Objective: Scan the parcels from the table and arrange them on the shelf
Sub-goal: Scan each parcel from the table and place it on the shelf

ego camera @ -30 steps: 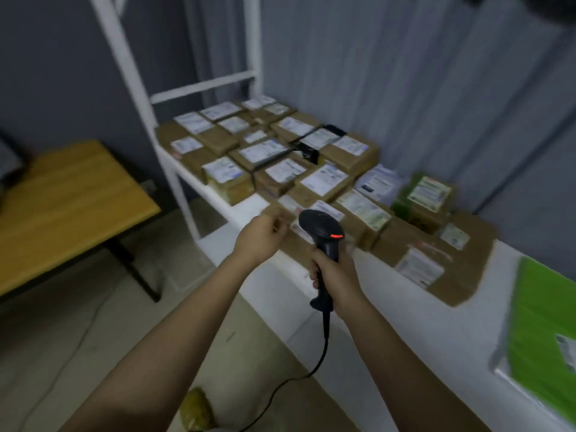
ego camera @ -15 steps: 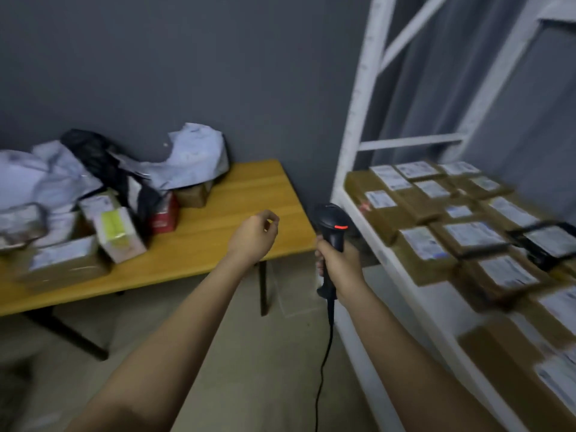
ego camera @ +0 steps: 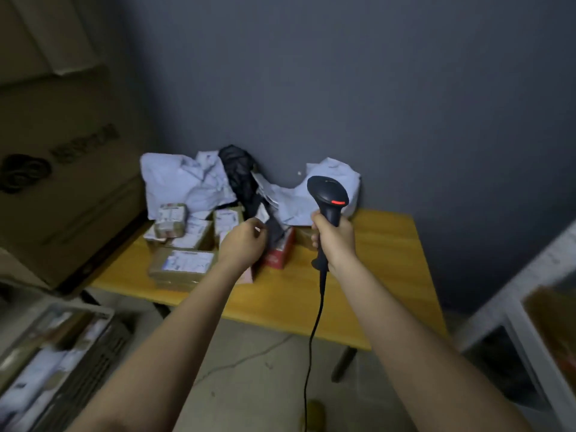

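Right hand (ego camera: 335, 241) is wrapped around the handle of a black barcode scanner (ego camera: 328, 203), held upright with its red light showing; the cord (ego camera: 313, 332) hangs down toward the floor. Left hand (ego camera: 244, 246) is raised above the table, fingers loosely curled, holding nothing. Below it, on the yellow wooden table (ego camera: 383, 275), brown cardboard parcels (ego camera: 182, 265) with white labels cluster at the left half beside a red box (ego camera: 279, 252). The table's right half and front edge lie bare. Behind, crumpled white mailer bags (ego camera: 184, 182) and a black bag (ego camera: 238, 173) lean on the grey wall. White shelf frame (ego camera: 526, 294) stands at far right.
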Tool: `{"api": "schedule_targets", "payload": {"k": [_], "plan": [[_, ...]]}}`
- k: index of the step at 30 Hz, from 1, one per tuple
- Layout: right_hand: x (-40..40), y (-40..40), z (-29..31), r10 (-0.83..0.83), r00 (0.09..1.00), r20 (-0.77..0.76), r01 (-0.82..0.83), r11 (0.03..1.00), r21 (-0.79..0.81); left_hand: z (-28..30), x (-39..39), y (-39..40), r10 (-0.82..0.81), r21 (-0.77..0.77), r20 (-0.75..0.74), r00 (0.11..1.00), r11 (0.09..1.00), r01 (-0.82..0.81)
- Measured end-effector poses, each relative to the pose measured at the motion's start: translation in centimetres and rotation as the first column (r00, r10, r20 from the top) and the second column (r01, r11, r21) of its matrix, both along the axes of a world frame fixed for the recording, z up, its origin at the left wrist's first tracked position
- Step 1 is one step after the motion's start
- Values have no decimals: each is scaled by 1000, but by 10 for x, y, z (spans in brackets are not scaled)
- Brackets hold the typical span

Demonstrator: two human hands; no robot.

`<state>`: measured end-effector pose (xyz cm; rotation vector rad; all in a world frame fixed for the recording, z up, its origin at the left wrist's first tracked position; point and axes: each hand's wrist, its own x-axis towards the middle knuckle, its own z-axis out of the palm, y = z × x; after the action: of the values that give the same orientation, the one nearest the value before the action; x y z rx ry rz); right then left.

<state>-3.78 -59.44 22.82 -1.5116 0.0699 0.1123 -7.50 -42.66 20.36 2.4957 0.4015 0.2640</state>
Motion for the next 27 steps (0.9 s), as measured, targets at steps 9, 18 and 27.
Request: {"api": "schedule_targets", "payload": {"k": [9,18,27], "plan": [[165,115,26,229,973,22,-229,973,0,31,139,121,231,157,-15,973,961,-226],[274,228,13,234,972,-18,-234,972,-22,4,237,237,329,219,-124,936,929,-298],[343,337,-32,112,985,-130,-124,988,-88,-42,342,349,190,252,-228,955,959,-130]]}}
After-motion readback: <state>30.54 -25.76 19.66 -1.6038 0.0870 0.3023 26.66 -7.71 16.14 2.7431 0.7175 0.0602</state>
